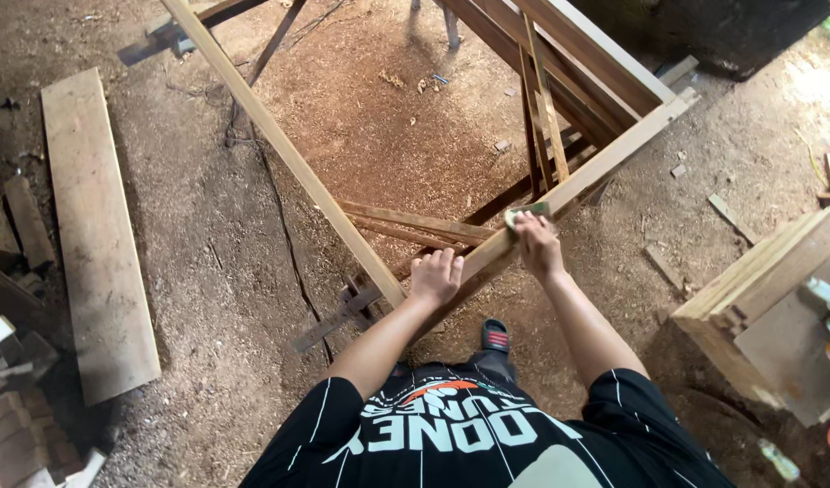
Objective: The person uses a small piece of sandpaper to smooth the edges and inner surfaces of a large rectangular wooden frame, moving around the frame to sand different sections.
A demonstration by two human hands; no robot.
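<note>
Sanding a wooden frame at its near corner, both my hands on one rail.

My left hand lies palm down on the rail by the corner joint, fingers curled shut over its edge. My right hand is closed, fingers bent, pressing a small green sanding pad flat on the same rail, just up from the left hand. The frame stands tilted over a sawdust floor. A loose plank lies well to the left. At right, a wooden box; several small containers sit at its edge, contents not discernible.
</note>
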